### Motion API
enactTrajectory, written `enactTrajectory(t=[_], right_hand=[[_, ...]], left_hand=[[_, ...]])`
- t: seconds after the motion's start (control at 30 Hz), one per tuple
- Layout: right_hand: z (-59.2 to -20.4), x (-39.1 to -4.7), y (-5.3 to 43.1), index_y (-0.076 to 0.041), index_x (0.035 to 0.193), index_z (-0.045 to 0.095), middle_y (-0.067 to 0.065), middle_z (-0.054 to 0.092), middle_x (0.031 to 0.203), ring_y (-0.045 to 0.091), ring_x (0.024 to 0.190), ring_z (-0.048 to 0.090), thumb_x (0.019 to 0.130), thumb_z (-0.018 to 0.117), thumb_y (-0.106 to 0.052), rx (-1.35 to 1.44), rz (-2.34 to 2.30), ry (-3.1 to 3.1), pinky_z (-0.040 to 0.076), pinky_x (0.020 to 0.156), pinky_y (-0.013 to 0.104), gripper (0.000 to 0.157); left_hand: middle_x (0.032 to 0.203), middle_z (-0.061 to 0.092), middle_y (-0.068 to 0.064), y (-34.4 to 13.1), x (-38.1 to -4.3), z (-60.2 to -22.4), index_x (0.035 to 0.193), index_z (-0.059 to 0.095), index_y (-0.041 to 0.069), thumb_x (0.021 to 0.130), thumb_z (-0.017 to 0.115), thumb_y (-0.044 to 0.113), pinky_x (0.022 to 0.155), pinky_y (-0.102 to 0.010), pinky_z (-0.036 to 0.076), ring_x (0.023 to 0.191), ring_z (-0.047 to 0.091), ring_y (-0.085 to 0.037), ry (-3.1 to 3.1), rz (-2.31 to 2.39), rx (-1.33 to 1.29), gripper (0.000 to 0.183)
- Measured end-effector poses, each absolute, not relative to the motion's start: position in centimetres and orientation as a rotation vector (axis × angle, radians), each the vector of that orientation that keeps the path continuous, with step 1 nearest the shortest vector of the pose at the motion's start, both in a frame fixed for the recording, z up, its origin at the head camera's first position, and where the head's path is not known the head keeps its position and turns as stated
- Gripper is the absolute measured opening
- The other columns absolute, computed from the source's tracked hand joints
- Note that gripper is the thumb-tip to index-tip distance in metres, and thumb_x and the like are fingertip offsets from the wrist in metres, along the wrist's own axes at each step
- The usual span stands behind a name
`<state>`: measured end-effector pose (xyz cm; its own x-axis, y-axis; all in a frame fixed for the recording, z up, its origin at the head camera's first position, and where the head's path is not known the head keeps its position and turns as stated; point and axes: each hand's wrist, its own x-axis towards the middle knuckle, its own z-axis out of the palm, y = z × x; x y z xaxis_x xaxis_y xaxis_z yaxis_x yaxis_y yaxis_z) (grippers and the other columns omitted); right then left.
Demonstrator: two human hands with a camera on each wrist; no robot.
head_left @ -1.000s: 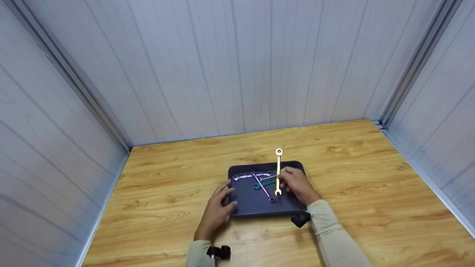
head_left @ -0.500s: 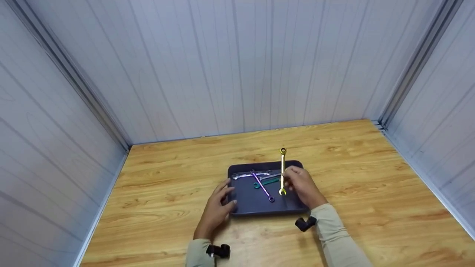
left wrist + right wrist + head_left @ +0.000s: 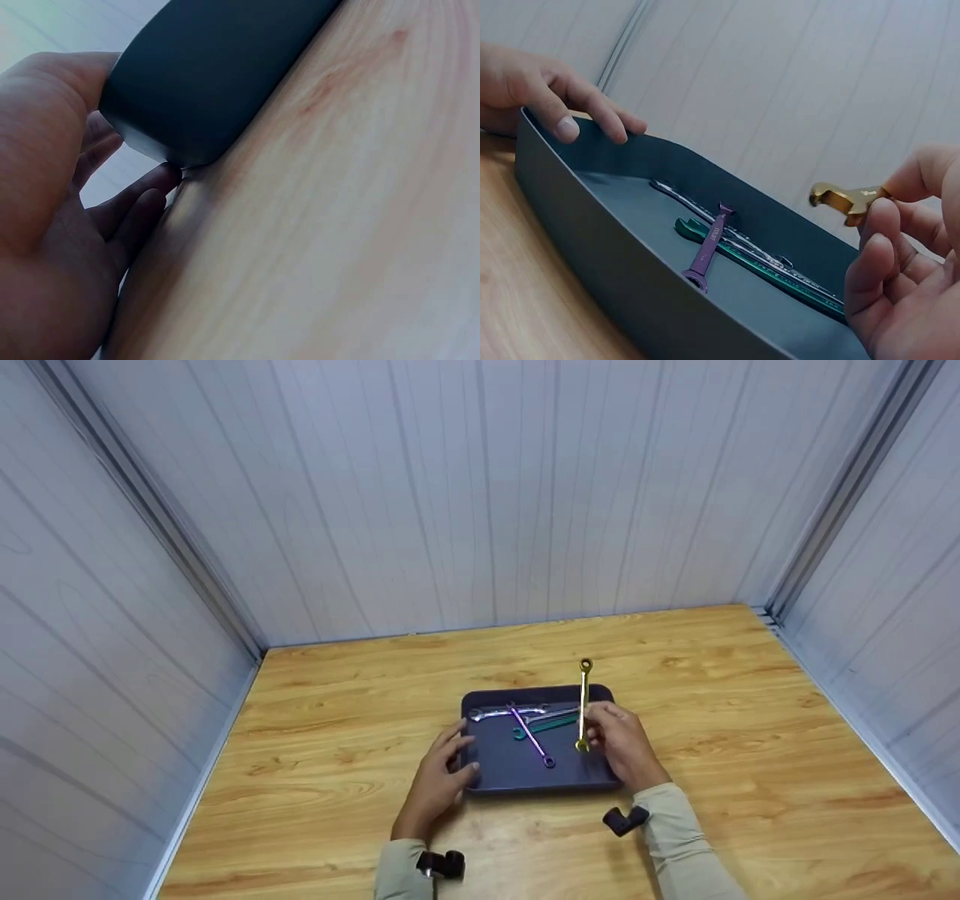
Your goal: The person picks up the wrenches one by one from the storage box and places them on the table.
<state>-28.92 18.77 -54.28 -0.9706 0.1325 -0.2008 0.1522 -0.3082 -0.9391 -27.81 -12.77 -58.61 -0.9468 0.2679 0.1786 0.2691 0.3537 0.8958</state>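
In the head view my right hand (image 3: 622,741) pinches a gold combination wrench (image 3: 583,701) near its middle and holds it above the tray's right part. The wrench's ring end points to the back wall, its open end towards me. Up close, the right wrist view has the gold open end (image 3: 844,201) jutting past my fingertips. My left hand (image 3: 439,781) rests on the left rim of the dark tray (image 3: 480,780), fingers spread, some tips over the edge. Inside lie a purple wrench (image 3: 531,737), a green wrench (image 3: 551,725) and silver wrenches (image 3: 499,713); the purple one lies across others.
The tray sits on a wood-grain tabletop (image 3: 337,750). Pale panel walls (image 3: 480,495) enclose the table at the back and on both sides. Each wrist carries a small black camera mount, such as the right one (image 3: 625,820).
My right hand has moved slightly rightward with the gold wrench, uncovering more of the green and silver wrenches. The left hand has stayed at the tray's left rim.
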Motion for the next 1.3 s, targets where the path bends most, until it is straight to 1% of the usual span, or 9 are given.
enactTrajectory(t=[0.13,0.4,0.5,0.63,0.73,0.97,1.13,1.3], right_hand=[[-54.3,-28.6,18.8,0.0,0.099,0.069,0.007,0.064,0.077,0.01,0.061,0.052,0.095,0.06,-0.003,0.388,-2.563,1.797,0.044,0.052,0.02,0.01],[-54.2,-28.0,18.9,-0.004,0.097,0.063,0.007,0.065,0.076,0.012,0.06,0.052,0.098,0.056,0.0,0.398,-2.661,1.644,0.044,0.054,0.022,0.008],[-53.9,-27.9,19.4,-0.003,0.099,0.061,0.008,0.065,0.079,0.012,0.062,0.052,0.098,0.055,-0.001,0.385,-2.65,1.626,0.045,0.056,0.022,0.006],[-53.5,-27.5,20.2,-0.001,0.101,0.057,0.008,0.062,0.08,0.013,0.063,0.05,0.099,0.05,-0.001,0.37,-2.636,1.609,0.044,0.057,0.024,0.007],[-53.2,-27.2,20.8,-0.002,0.098,0.055,0.009,0.061,0.079,0.014,0.062,0.048,0.099,0.047,-0.001,0.368,-2.644,1.592,0.043,0.056,0.026,0.008],[-53.0,-26.4,22.1,-0.005,0.084,0.055,0.009,0.06,0.074,0.015,0.059,0.048,0.097,0.046,0.0,0.376,-2.655,1.615,0.04,0.054,0.025,0.016],[-53.3,-25.6,22.9,-0.005,0.082,0.055,0.009,0.059,0.072,0.015,0.058,0.048,0.097,0.045,0.001,0.386,-2.689,1.615,0.04,0.053,0.024,0.019],[-53.7,-24.9,23.9,-0.004,0.081,0.055,0.007,0.058,0.07,0.014,0.056,0.048,0.098,0.045,0.001,0.409,-2.734,1.587,0.039,0.052,0.023,0.021]], left_hand=[[0.158,0.037,0.003,-12.7,-27.9,-58.6,0.135,0.061,0.004,0.093,0.071,0.011,0.118,-0.046,0.028,0.147,0.028,-0.026,-2.595,-1.687,-0.518,0.044],[0.158,0.038,0.004,-12.9,-27.7,-58.4,0.135,0.062,0.004,0.092,0.071,0.011,0.118,-0.046,0.027,0.147,0.028,-0.024,-2.612,-1.666,-0.494,0.044],[0.158,0.038,0.005,-12.9,-27.7,-58.4,0.135,0.062,0.005,0.092,0.071,0.011,0.118,-0.046,0.028,0.147,0.029,-0.024,-2.612,-1.669,-0.493,0.044],[0.157,0.038,0.006,-12.9,-27.8,-58.6,0.135,0.062,0.005,0.092,0.072,0.011,0.117,-0.044,0.031,0.147,0.029,-0.023,-2.61,-1.666,-0.493,0.045],[0.157,0.038,0.005,-12.9,-27.7,-58.7,0.135,0.061,0.004,0.092,0.072,0.011,0.116,-0.044,0.031,0.147,0.03,-0.024,-2.604,-1.666,-0.496,0.045],[0.157,0.038,0.004,-12.8,-27.8,-58.8,0.134,0.062,0.003,0.092,0.071,0.011,0.118,-0.045,0.028,0.147,0.029,-0.025,-2.603,-1.657,-0.49,0.044],[0.157,0.038,0.004,-12.6,-27.8,-58.8,0.134,0.062,0.003,0.093,0.07,0.01,0.119,-0.045,0.027,0.147,0.029,-0.024,-2.618,-1.627,-0.479,0.042],[0.157,0.04,0.0,-12.5,-27.7,-58.7,0.131,0.063,0.001,0.095,0.067,0.008,0.118,-0.046,0.027,0.146,0.031,-0.025,-2.591,-1.623,-0.492,0.037]])
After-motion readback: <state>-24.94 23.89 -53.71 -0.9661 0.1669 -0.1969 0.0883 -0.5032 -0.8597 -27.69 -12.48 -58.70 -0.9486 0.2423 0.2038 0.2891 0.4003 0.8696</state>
